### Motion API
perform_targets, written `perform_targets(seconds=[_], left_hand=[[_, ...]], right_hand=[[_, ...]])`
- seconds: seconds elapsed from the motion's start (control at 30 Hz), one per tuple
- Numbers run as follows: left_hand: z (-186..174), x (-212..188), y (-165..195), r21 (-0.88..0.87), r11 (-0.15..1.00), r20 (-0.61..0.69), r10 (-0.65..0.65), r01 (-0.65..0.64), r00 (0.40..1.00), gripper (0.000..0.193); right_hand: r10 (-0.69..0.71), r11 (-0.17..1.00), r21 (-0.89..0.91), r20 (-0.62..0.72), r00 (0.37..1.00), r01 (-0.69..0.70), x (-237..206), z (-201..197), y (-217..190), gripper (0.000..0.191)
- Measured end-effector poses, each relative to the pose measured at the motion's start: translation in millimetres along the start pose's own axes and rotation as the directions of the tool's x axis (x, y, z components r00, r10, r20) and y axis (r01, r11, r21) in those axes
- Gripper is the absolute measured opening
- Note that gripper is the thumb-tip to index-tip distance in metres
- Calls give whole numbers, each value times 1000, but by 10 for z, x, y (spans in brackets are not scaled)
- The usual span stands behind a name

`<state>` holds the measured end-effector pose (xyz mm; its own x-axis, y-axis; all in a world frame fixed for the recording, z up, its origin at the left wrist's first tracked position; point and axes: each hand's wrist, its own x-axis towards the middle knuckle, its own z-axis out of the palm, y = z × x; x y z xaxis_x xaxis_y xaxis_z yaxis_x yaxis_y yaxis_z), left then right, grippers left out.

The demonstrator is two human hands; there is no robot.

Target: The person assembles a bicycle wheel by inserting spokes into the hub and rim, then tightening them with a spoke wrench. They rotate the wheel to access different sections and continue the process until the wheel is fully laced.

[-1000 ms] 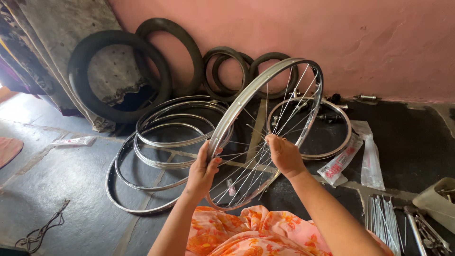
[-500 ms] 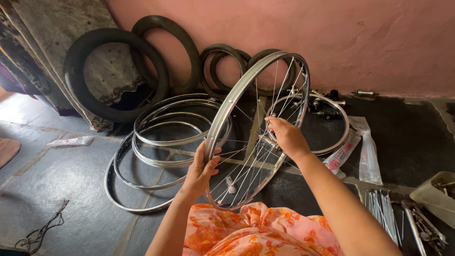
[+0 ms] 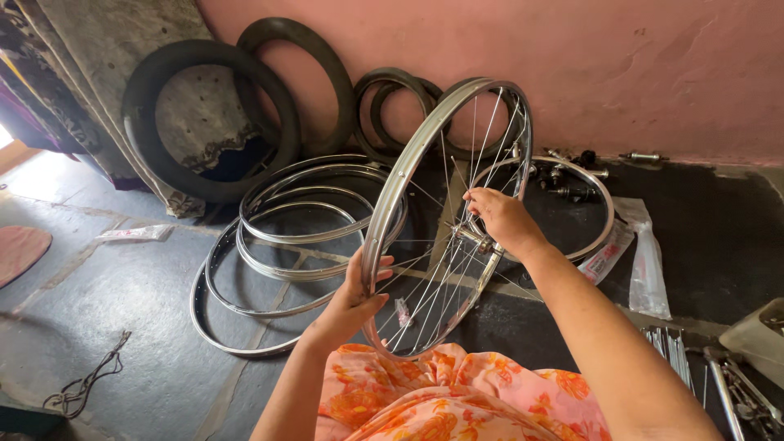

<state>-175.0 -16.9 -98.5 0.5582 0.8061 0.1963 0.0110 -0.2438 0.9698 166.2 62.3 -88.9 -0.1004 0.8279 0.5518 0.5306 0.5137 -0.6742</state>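
A spoked bicycle wheel [image 3: 445, 216] stands on edge, tilted, directly in front of the person, its lower rim resting just above an orange floral garment [image 3: 457, 400] across the lap. The left hand [image 3: 353, 298] cups the near side of the rim low down, palm against the metal and fingers wrapped over its edge, so the grasp is closed on the wheel. The right hand [image 3: 502, 220] reaches through to the centre, fingers pinched together about the hub [image 3: 474, 237] where the spokes meet; which exact part is pinched cannot be told. Behind the wheel, a stack of bare steel rims [image 3: 278, 245] lies flat on the grey stone floor [image 3: 106, 327], and one further rim [image 3: 584, 192] lies near the wall. Black tyres [image 3: 208, 122] lean upright against the pink wall [image 3: 572, 57]. A clear plastic bag [image 3: 645, 261] lies to the right, with a bundle of loose spokes [image 3: 674, 347] near the lower right corner. A tangle of cord [image 3: 86, 384] lies at lower left.
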Motion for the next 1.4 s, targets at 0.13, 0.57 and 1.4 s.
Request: perform_targets(seconds=[0.13, 0.57, 1.4], left_hand=[[12, -2, 18, -1, 1000, 11, 26, -26, 1000, 95], [65, -52, -88, 15, 1000, 8, 8, -9, 1000, 93], [757, 446, 828, 113, 992, -245, 75, -48, 967, 60]], right_hand=[[45, 995, -91, 28, 999, -42, 9, -5, -87, 24], [-32, 965, -260, -15, 999, 27, -18, 22, -132, 17], [-439, 843, -391, -102, 893, 370, -658, 436, -344, 31]])
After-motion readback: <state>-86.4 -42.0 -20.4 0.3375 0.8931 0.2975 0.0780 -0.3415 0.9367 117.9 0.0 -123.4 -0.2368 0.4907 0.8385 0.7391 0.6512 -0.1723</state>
